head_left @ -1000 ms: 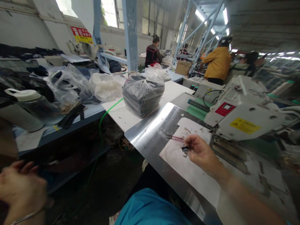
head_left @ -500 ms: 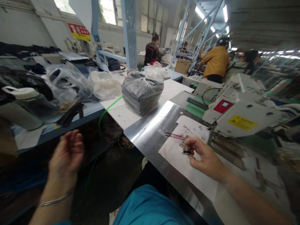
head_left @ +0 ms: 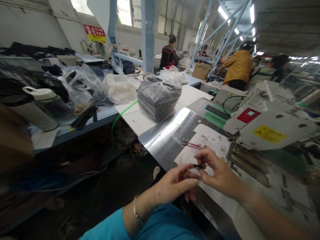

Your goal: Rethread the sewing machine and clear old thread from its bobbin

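The right hand pinches a small, round, dark bobbin between thumb and fingers. The left hand is loosely open, with its fingertips right by the bobbin; I cannot tell if they touch it. The bobbin is up between both hands. Past them, pink-handled thread snips lie by flat white card on a smooth, shiny metal plate. A crinkly, see-through plastic bag holds a boxy grey stack.
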The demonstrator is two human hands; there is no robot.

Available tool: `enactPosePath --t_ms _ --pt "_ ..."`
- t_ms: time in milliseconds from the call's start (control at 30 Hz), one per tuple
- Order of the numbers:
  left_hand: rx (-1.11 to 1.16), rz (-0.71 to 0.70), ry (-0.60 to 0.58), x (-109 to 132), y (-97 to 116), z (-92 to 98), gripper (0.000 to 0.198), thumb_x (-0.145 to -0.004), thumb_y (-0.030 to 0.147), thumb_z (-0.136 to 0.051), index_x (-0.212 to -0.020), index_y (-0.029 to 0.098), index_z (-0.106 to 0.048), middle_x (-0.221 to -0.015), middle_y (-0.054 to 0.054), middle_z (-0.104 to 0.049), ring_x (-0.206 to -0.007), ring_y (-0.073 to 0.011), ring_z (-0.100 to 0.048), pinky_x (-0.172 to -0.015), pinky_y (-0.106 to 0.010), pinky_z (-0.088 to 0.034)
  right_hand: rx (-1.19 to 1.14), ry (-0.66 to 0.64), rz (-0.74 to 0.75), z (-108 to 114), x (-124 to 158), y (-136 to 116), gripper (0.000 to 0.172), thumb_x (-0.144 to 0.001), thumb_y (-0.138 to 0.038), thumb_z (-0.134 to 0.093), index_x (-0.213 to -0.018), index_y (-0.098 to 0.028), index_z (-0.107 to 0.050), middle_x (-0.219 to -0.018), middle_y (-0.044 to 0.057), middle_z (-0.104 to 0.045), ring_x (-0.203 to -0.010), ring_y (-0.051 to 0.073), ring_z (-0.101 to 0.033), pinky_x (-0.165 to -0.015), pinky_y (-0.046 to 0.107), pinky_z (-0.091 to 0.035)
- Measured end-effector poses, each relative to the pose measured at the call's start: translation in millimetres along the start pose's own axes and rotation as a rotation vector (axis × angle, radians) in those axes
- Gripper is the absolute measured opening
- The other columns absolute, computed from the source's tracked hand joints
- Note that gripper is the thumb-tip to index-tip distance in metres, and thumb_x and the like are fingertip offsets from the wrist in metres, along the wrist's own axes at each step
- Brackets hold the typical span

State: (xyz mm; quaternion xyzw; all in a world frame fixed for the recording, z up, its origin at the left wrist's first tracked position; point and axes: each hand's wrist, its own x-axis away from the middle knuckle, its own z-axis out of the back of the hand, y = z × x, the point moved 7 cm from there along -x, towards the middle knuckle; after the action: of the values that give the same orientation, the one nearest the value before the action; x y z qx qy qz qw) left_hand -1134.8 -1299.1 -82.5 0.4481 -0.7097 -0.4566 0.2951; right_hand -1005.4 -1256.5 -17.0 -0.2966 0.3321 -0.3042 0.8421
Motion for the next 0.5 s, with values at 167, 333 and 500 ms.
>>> enactPosePath --t_ms 167,333,500 --pt "0.019 -0.106 0.113 -11 13 8.0 0.041 -0.087 0.053 -0.068 -0.09 0.012 -0.073 -0.048 0.006 -0.04 -0.045 -0.0033 -0.032 -0.046 -0.017 -0.023 -0.166 0.0 -0.141 7 10 21 0.028 -0.084 -0.014 -0.057 -0.109 -0.026 -0.051 -0.091 0.0 -0.057 -0.083 0.014 -0.061 -0.075 0.028 -0.053" --pt "0.272 -0.324 0.481 31 49 92.2 0.025 -0.08 0.038 -0.079 -0.089 0.015 -0.07 -0.046 0.008 -0.042 -0.042 -0.0046 -0.037 -0.045 -0.016 -0.035 -0.318 0.033 -0.222 10 15 37 0.024 -0.083 -0.017 -0.06 -0.104 -0.025 -0.052 -0.092 0.0 -0.059 -0.085 0.012 -0.062 -0.078 0.025 -0.053" --pt "0.367 -0.536 1.135 130 84 207.7 0.019 -0.098 0.014 -0.048 -0.089 0.013 -0.065 -0.081 -0.001 -0.07 -0.064 -0.0065 -0.064 -0.052 -0.011 -0.05 -0.293 0.05 -0.211 13 15 43 0.023 -0.08 -0.016 -0.061 -0.1 -0.024 -0.053 -0.09 -0.001 -0.059 -0.085 0.012 -0.063 -0.078 0.024 -0.054"
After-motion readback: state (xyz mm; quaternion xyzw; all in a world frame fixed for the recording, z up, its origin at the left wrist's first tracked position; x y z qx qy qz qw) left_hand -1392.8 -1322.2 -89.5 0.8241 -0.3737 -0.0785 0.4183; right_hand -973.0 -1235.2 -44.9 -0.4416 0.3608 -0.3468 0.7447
